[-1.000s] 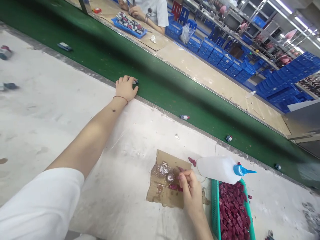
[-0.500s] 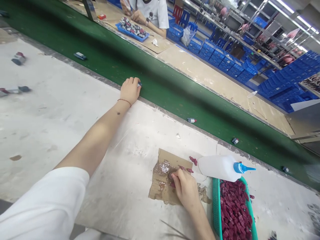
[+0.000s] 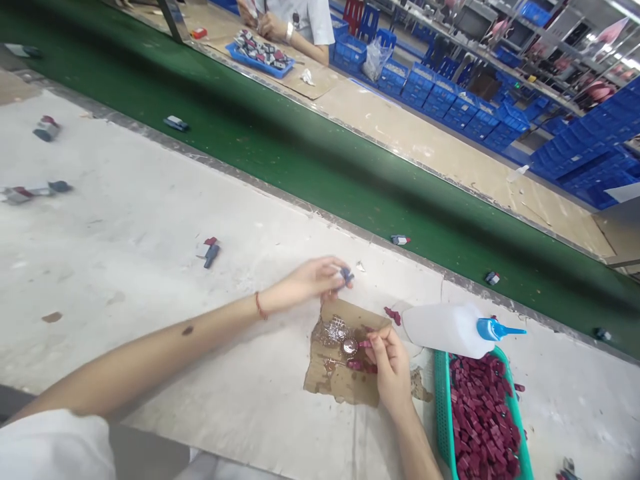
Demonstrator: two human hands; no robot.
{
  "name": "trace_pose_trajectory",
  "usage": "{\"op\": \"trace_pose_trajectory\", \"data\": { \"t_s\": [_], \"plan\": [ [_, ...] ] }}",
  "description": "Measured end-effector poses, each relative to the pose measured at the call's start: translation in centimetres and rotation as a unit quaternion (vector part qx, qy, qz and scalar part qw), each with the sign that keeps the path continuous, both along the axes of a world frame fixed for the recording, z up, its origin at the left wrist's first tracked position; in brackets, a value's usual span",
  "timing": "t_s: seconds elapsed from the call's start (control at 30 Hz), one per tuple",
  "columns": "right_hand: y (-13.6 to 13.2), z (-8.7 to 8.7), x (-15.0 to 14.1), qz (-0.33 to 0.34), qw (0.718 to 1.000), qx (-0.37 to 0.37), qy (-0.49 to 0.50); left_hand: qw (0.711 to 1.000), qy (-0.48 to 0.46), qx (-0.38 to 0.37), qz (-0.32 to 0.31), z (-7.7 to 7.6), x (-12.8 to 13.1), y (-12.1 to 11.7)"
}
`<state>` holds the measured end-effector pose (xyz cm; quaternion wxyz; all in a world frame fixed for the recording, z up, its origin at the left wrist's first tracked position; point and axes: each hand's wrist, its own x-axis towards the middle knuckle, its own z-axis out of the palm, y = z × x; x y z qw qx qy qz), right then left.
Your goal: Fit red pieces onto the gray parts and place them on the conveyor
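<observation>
Withdrawn from the green conveyor belt, the left hand now hovers over the worktop just above the cardboard scrap, fingertips pinched on a small dark blue part. That part is too small and blurred to read its long axis or heading. The right hand rests on the cardboard, thumb and forefinger closed on a small maroon piece beside a round metal piece. A white glue bottle lies on its side, long axis left-right, blue nozzle pointing right, across the teal tray of maroon pieces.
</observation>
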<state>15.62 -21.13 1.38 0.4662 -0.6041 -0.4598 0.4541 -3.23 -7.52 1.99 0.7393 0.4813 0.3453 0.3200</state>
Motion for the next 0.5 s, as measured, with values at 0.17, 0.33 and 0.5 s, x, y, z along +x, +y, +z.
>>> {"op": "trace_pose_trajectory", "data": {
  "t_s": [0.17, 0.33, 0.5],
  "plan": [
    [0.1, 0.0, 0.0, -0.014, 0.999, 0.002, 0.045, 0.992, -0.085, -0.086, 0.020, -0.4, 0.5, -6.2],
    [-0.3, 0.5, -0.2, -0.010, 0.996, 0.017, 0.084, 0.986, -0.083, -0.141, 0.020, -0.5, 0.6, -7.7],
    [-0.7, 0.5, -0.5, -0.014, 0.996, 0.044, 0.082, 0.975, -0.089, -0.204, 0.026, -0.6, 0.3, -7.9]
  ]
}}
